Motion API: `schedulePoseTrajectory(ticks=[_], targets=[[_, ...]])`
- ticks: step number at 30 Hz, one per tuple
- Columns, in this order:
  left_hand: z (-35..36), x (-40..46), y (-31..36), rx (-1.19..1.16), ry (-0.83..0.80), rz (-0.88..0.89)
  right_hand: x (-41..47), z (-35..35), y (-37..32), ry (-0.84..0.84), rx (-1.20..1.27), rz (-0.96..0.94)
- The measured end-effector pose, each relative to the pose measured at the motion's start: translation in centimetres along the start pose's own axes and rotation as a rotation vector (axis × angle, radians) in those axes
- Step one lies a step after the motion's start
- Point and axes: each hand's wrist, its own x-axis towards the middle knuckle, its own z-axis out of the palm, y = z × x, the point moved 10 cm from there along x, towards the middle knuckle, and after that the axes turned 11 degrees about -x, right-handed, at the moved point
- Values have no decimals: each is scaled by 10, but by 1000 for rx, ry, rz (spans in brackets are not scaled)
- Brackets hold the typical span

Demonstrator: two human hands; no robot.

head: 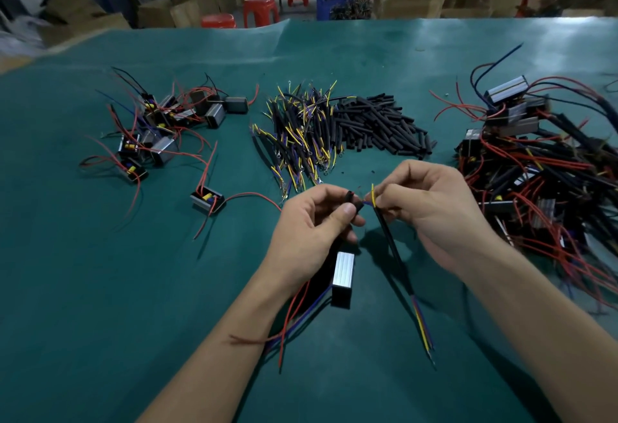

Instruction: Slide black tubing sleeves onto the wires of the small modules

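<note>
Nearest you, the small module [342, 273] hangs below your left hand [312, 222], whose grip pinches a short black sleeve [352, 203] between thumb and forefinger. Your right hand [431, 208] pinches the yellow wire tips [373, 196] of a sleeved lead [394, 252] whose long axis runs from 11 down to 5 o'clock. The wire tips lie at 3 o'clock from the sleeve mouth, just beside it; both wrists are raised above the table [100, 289], and the spare sleeves [378, 128] lie at 12 o'clock.

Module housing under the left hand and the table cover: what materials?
Module housing: likely extruded aluminium, going by the ribbed, bright silvery top; black end may be plastic. Table cover: looks like teal rubber or vinyl matting, with a soft sheen and a rippled far edge.
</note>
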Motion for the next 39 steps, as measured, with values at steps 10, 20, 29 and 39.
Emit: schedulePoseTrajectory(ticks=[10,20,29,39], targets=[[-1,-3,6,3,19,40,-5,3,-4,-26,11,-41],[1,0,1,-80,-14,-24,-3,10,0,-167,-27,-32],[2,2,-5,-99,-11,-79,-10,4,-28,20,-242,-288],[3,1,5,-23,-35,36,-23,9,-45,131,-521,-469]])
